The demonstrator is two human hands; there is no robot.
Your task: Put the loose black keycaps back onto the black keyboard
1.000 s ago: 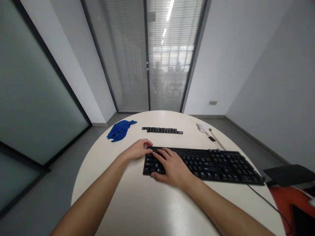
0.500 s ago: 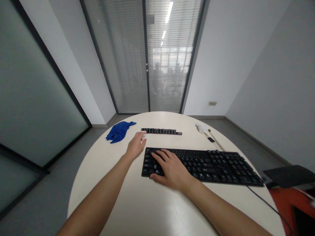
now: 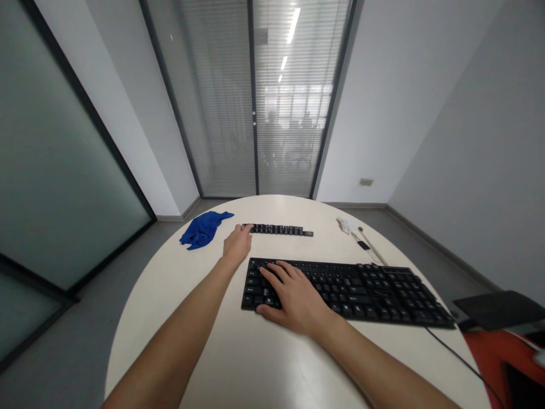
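Several loose black keycaps (image 3: 281,229) stand in a row toward the far side of the round white table (image 3: 238,352). My left hand (image 3: 237,243) is at the row's left end, with its fingertips closed together over the end keycap, which they partly hide. Nearer to me lies a black computer keyboard (image 3: 349,289), a little tilted to the table edge. Across its left part rests my right hand (image 3: 292,295), palm down with the fingers spread over the keys and the thumb at the front edge.
A crumpled blue cloth (image 3: 205,229) lies at the far left of the table. At the far right are a white tuft-like item (image 3: 348,225) and a thin stick-like tool (image 3: 372,246). The keyboard's cable (image 3: 464,358) runs off the right edge, near a chair (image 3: 502,309).
My left hand has moved slightly forward onto the left end of the keycap row, and its thumb and fingers have come together. My right hand stays on the keyboard.
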